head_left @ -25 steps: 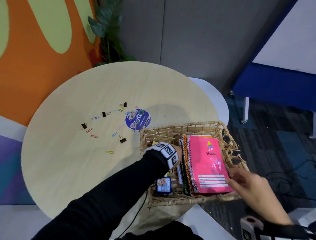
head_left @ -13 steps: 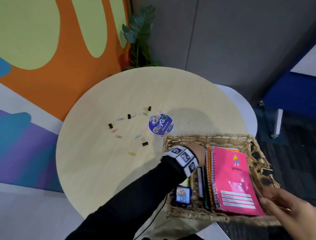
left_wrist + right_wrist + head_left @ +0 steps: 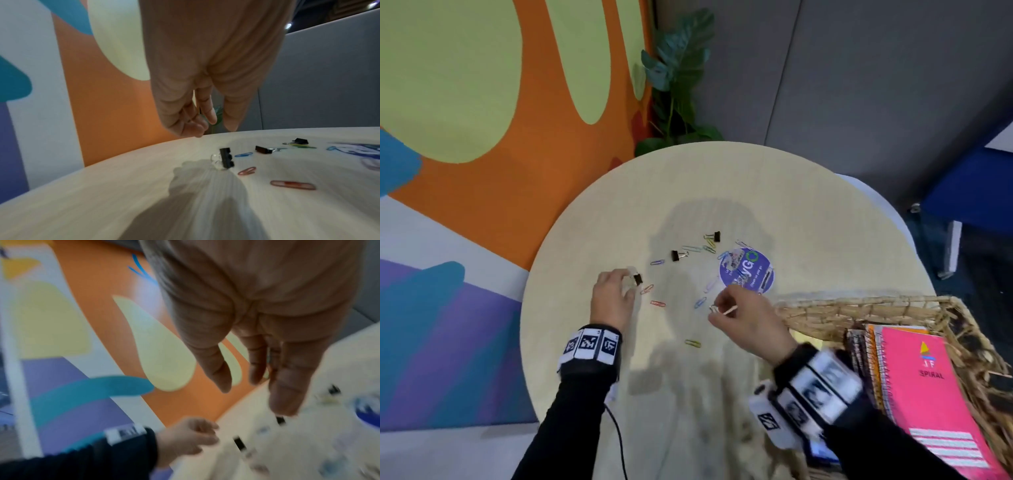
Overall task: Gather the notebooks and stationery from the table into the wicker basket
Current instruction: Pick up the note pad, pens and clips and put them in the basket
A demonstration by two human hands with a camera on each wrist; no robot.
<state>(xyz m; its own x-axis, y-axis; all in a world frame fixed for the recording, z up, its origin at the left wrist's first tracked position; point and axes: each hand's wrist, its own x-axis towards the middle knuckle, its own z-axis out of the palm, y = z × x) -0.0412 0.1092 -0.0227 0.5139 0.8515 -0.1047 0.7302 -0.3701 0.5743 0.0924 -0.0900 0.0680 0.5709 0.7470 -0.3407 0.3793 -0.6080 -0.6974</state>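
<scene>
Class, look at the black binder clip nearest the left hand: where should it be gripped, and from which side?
Grip the binder clip by its black body, fingers across the two flat faces, coming from above. In the left wrist view it stands on edge with its wire handles toward the left hand, which hangs just over it, so a pinch from above probably suits.

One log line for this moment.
left hand at binder clip, not gripping | right hand over paper clips | notebooks in basket

Bare table (image 3: pixel 619 212) beyond scattered clips, wicker basket (image 3: pixel 859 308) walls off right side, sticker (image 3: pixel 746 270) flat
</scene>
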